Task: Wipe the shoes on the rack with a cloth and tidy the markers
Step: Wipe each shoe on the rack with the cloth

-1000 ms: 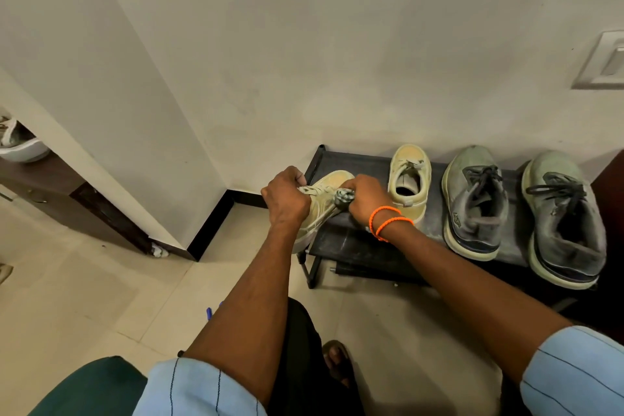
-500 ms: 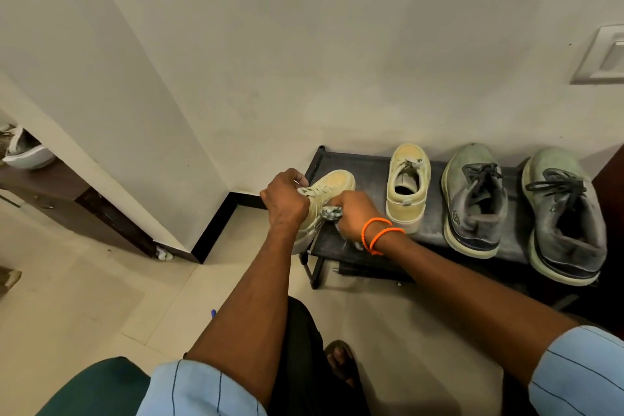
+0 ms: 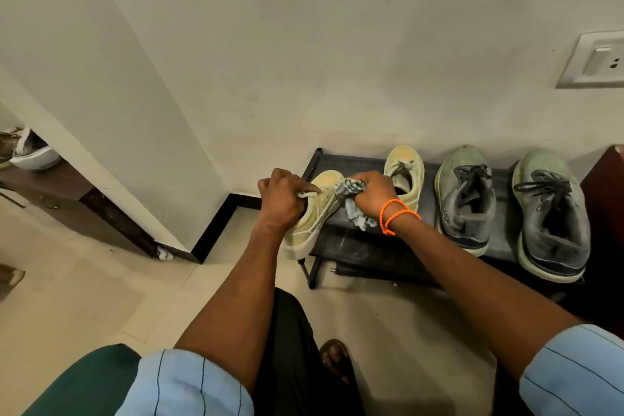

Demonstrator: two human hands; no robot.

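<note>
**Wiping the first cream shoe at the rack's left end**

The left hand [image 3: 282, 197] grips the cream shoe [image 3: 312, 216] by its opening, fingers curled in around the collar and tongue, and holds it tilted, with the heel hanging off the front left corner of the rack [image 3: 364, 246] and the toe pointing toward the wall. The right hand [image 3: 373, 194] is closed tight around a bunched grey-blue cloth [image 3: 351, 199], which it presses against the shoe's right side near the laces; a tail of cloth hangs below the wrist over the shelf.

To do this step well, the left hand should keep the shoe steady and turn it a little at a time, so the cloth reaches the side, toe and sole edge in turn. Firm, short strokes with a fresh fold of cloth would probably lift more dirt than rubbing one spot. The shoe sits partly off the rack, so a loose grip could let it drop to the floor.

Its partner [image 3: 403, 172] stands just to the right on the shelf, and two grey shoes [image 3: 466, 199] [image 3: 550, 213] sit further toward the right end, seemingly not yet wiped. No markers can be seen.

Compared with half a second ago, the right hand has moved up the shoe toward the toe, more of the cloth is showing, and the shoe is held at much the same tilt.
</note>
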